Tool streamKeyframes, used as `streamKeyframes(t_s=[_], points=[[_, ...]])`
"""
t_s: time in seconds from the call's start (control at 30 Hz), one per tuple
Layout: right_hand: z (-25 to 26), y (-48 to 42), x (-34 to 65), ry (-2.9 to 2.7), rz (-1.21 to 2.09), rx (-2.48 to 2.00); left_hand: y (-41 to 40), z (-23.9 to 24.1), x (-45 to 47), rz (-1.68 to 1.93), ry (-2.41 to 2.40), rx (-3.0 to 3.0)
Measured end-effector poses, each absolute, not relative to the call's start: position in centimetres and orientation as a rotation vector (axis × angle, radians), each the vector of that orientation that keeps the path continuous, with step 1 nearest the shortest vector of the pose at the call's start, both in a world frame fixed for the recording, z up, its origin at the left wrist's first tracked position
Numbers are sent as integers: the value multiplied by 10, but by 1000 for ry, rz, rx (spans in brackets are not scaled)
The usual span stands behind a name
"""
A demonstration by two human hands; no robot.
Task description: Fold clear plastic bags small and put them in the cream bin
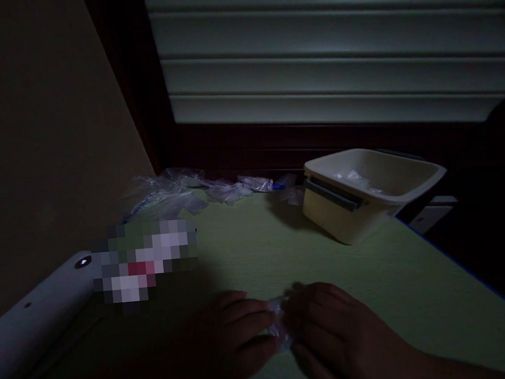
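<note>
The scene is very dim. Both hands rest low on a pale green table [249, 249], meeting around a small clear plastic bag [278, 323]. My left hand [234, 332] pinches the bag's left side with its fingertips. Gripping the right side, my right hand [335, 329] has its fingers curled over the plastic. What is inside the bag cannot be made out.
A cream plastic bin [368, 197] with some clear plastic inside stands at the back right. Several loose clear bags [190, 189] lie along the far edge below a shuttered window. A white rounded device [30, 327] sits at the left, a blurred patch beside it.
</note>
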State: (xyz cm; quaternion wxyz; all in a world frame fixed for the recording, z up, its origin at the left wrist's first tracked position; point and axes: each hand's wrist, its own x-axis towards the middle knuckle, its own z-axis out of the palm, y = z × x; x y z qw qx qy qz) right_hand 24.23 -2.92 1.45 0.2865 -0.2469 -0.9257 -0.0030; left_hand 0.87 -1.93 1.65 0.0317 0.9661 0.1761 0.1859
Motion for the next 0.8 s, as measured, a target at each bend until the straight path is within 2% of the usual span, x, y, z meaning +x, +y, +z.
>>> streamKeyframes(t_s=[0.1,0.3,0.67,0.8], points=[[17,-28,240,-2521,158,-761,-18,17,8,580,525,2949],[15,-26,242,-2538,153,-761,-19,16,8,577,567,2887],[11,-24,243,-2366,-282,-654,-23,28,6,554,591,2893],[21,-28,248,-2457,-296,-472,-22,23,8,633,627,2866]])
